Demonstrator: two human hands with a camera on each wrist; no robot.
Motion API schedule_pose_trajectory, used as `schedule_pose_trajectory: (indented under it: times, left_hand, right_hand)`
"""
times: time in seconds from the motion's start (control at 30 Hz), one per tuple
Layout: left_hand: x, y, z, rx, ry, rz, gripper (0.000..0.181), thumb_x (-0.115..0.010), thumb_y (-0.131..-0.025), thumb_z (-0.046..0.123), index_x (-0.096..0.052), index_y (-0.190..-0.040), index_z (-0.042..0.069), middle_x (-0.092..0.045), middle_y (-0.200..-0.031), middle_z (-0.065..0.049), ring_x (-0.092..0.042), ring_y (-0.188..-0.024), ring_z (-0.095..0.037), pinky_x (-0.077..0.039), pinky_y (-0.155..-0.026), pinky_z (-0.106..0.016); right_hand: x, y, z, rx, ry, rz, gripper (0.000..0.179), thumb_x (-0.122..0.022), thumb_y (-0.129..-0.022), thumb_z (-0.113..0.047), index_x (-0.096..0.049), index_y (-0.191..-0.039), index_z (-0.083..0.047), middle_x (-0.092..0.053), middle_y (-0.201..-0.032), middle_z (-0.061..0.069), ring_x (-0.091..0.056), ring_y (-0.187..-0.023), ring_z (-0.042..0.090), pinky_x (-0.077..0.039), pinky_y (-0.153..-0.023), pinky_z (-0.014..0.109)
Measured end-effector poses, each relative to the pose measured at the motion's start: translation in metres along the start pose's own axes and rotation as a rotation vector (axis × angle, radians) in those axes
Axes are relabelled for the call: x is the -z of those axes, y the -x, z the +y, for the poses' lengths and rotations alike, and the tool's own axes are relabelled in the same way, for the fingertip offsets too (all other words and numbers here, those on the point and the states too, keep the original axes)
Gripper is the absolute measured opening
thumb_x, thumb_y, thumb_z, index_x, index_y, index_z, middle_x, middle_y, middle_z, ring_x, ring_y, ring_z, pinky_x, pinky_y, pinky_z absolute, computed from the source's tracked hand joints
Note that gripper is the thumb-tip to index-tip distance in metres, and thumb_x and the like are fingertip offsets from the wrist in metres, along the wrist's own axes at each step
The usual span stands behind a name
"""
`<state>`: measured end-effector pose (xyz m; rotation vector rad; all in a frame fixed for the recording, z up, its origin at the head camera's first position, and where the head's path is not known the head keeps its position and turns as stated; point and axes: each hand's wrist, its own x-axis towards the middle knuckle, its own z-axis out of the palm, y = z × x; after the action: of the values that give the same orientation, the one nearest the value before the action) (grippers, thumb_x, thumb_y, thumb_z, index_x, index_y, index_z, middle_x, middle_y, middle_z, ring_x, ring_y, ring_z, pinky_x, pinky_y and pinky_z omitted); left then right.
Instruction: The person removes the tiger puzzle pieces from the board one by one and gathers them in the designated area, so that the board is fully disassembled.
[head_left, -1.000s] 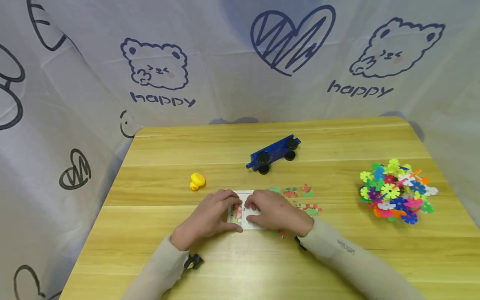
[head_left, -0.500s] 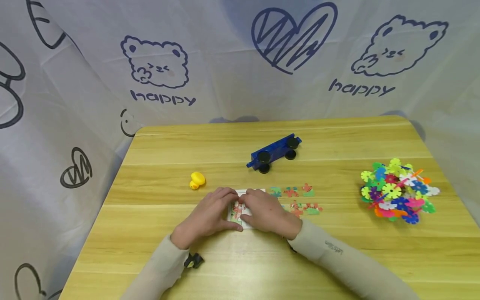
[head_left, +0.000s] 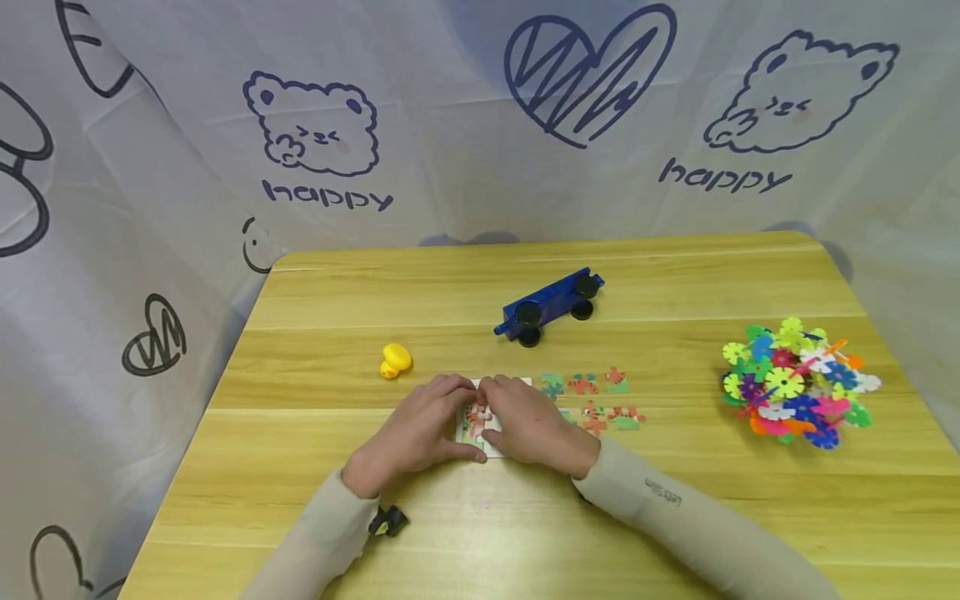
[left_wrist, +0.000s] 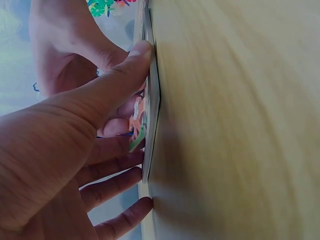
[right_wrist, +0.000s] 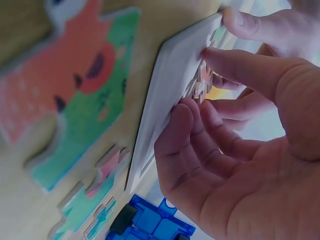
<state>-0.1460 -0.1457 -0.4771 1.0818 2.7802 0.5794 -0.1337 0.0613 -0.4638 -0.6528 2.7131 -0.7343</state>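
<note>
A white puzzle board [head_left: 493,452] lies flat on the wooden table, with joined tiger-picture pieces [head_left: 472,427] along its left side. My left hand [head_left: 423,425] spans that side, thumb on the near edge and fingers at the far edge, holding the board. Over the middle of the board, my right hand [head_left: 536,425] has its fingers curled. Its thumb and fingertips are at a small puzzle piece [right_wrist: 200,91] beside the joined ones, and seem to pinch it; most of it is hidden. In the right wrist view, a loose orange and green piece [right_wrist: 95,95] lies close to the camera.
Loose puzzle pieces [head_left: 582,383] lie in two rows right of the board. Behind them a blue toy wagon [head_left: 547,304] is tipped over with its black wheels showing. A yellow toy duck [head_left: 396,358] sits at left, a heap of colourful flower discs [head_left: 798,383] at right.
My right hand has moved left over the board, up to the joined pieces, uncovering loose pieces to its right. The left hand keeps its place.
</note>
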Motion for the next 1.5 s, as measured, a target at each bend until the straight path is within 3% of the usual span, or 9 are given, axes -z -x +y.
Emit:
schedule_pose_trajectory:
  times: [0.17, 0.33, 0.5, 0.7, 1.0, 1.2, 1.5]
  left_hand:
    - [0.0, -0.001, 0.0, -0.001, -0.001, -0.003, 0.077, -0.096, -0.081, 0.053, -0.071, -0.136, 0.006, -0.069, -0.142, -0.006, -0.063, -0.133, -0.027, -0.057, -0.112, -0.05]
    - [-0.003, -0.001, -0.002, -0.012, -0.009, -0.002, 0.074, -0.096, -0.08, 0.053, -0.073, -0.134, 0.008, -0.071, -0.131, -0.002, -0.064, -0.119, -0.022, -0.059, -0.105, -0.044]
    - [-0.003, -0.001, -0.001, -0.029, -0.026, 0.004, 0.07, -0.095, -0.081, 0.054, -0.075, -0.131, 0.01, -0.071, -0.125, 0.0, -0.063, -0.111, -0.02, -0.059, -0.098, -0.039]
    - [-0.002, -0.001, 0.001, -0.04, -0.048, -0.014, 0.066, -0.094, -0.082, 0.052, -0.078, -0.128, 0.007, -0.073, -0.126, -0.003, -0.068, -0.114, -0.022, -0.061, -0.1, -0.041]
    - [0.0, 0.0, 0.002, -0.04, -0.064, -0.032, 0.065, -0.093, -0.084, 0.053, -0.079, -0.127, 0.006, -0.074, -0.126, -0.004, -0.071, -0.109, -0.021, -0.062, -0.097, -0.041]
    - [0.001, 0.0, 0.002, -0.053, -0.059, -0.027, 0.06, -0.093, -0.086, 0.05, -0.079, -0.127, 0.008, -0.074, -0.126, -0.005, -0.071, -0.109, -0.021, -0.062, -0.098, -0.043]
    - [0.0, 0.001, 0.002, -0.065, -0.074, -0.034, 0.054, -0.091, -0.088, 0.049, -0.082, -0.126, 0.011, -0.076, -0.13, -0.006, -0.07, -0.126, -0.027, -0.06, -0.106, -0.048]
  right_hand:
    - [0.0, -0.001, 0.004, 0.033, -0.085, 0.044, 0.02, -0.08, -0.099, -0.014, -0.065, -0.112, -0.01, -0.069, -0.093, 0.001, -0.061, -0.082, 0.014, -0.051, -0.072, 0.031]
    - [0.002, -0.003, 0.009, 0.077, -0.159, 0.063, 0.006, -0.074, -0.103, -0.01, -0.068, -0.103, -0.012, -0.068, -0.083, -0.004, -0.059, -0.072, 0.008, -0.047, -0.064, 0.021]
    - [0.009, 0.002, 0.01, 0.062, -0.213, 0.058, 0.009, -0.073, -0.104, -0.01, -0.068, -0.098, -0.015, -0.068, -0.084, -0.005, -0.059, -0.074, 0.007, -0.05, -0.067, 0.021]
    - [0.03, 0.022, 0.021, 0.025, -0.283, 0.066, 0.009, -0.074, -0.105, -0.012, -0.068, -0.099, -0.017, -0.07, -0.088, -0.004, -0.062, -0.079, 0.008, -0.052, -0.071, 0.022]
    - [0.061, 0.06, 0.055, 0.028, -0.332, 0.161, 0.004, -0.075, -0.104, -0.011, -0.071, -0.104, -0.011, -0.077, -0.096, 0.003, -0.068, -0.087, 0.009, -0.056, -0.074, 0.024]
    - [0.067, 0.079, 0.069, 0.021, -0.324, 0.184, 0.004, -0.075, -0.103, -0.011, -0.072, -0.105, -0.01, -0.077, -0.096, 0.001, -0.069, -0.089, 0.01, -0.058, -0.069, 0.025]
    - [0.063, 0.098, 0.084, -0.021, -0.302, 0.207, 0.007, -0.077, -0.102, -0.009, -0.072, -0.101, -0.014, -0.075, -0.093, -0.005, -0.068, -0.086, 0.006, -0.057, -0.071, 0.023]
